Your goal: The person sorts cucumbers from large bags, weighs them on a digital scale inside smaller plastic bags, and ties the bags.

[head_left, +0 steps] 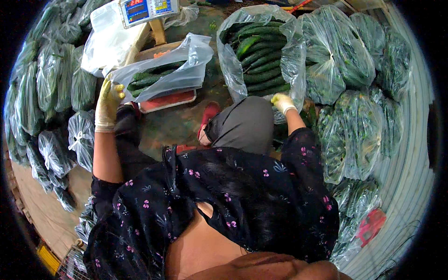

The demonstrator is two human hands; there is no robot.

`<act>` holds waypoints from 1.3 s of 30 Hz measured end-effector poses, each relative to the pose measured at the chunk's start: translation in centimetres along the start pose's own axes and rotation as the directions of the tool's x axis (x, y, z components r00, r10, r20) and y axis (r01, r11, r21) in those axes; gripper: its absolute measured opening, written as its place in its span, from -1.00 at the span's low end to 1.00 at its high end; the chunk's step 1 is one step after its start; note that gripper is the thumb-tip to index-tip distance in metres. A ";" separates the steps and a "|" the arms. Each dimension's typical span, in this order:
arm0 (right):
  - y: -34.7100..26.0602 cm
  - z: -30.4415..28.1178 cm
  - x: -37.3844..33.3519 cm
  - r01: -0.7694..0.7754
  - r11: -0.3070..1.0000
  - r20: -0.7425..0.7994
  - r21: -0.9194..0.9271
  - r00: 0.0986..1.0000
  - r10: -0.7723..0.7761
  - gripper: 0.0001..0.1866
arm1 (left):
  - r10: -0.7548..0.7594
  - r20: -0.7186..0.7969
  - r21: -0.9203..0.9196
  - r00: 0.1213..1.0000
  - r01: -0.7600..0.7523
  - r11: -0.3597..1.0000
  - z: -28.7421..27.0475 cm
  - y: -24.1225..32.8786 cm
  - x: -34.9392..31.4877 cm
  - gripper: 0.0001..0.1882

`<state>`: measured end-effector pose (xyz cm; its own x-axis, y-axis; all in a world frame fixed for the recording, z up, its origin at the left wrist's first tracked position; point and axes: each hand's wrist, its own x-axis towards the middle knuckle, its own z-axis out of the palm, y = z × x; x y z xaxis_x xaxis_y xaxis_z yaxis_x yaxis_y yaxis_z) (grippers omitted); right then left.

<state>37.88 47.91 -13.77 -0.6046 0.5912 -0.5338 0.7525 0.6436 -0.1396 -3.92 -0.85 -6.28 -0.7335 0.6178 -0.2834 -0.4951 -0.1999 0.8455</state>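
Note:
My left hand [111, 100], in a pale yellowish glove, is closed on the edge of a clear plastic bag [193, 60]. Several dark green cucumbers [151, 77] lie inside this bag, which rests on a scale's red tray [168, 101]. My right hand [283, 102], gloved alike, has its fingers curled at the near rim of a large clear plastic bag [228, 70] and appears to pinch it. That open bag is packed with long cucumbers [263, 58] lying side by side. My right fingertips are partly hidden.
The scale's display head [149, 10] stands on a post behind the tray. A stack of clear bags [107, 35] lies left of it. Filled vegetable bags [51, 79] line the left, and tied cucumber bags [338, 51] crowd the right beside a corrugated wall [410, 154].

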 end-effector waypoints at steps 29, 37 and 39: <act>0.3 -4.2 -6.1 -0.061 0.993 -0.459 0.102 0.882 0.101 -0.56 | 0.009 -0.010 -0.037 1.000 -0.010 0.999 0.6 -0.1 0.9 -0.65; 1.1 -12.9 -10.9 0.396 0.019 -0.393 0.918 0.902 0.178 -0.54 | 0.024 -0.031 -0.017 0.999 -0.025 1.000 -1.0 -1.1 2.0 -0.60; 1.1 -13.6 -11.7 0.417 -0.242 -0.433 0.876 0.901 -0.014 -0.53 | 0.005 -0.044 -0.075 0.999 -0.009 0.997 -0.9 -1.2 2.2 -0.60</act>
<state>42.22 48.35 3.64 -0.6684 0.7344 -0.1180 -0.2059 -0.3351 -0.9194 -5.35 0.05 -8.26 -0.7559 0.5828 -0.2983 -0.5222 -0.2617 0.8117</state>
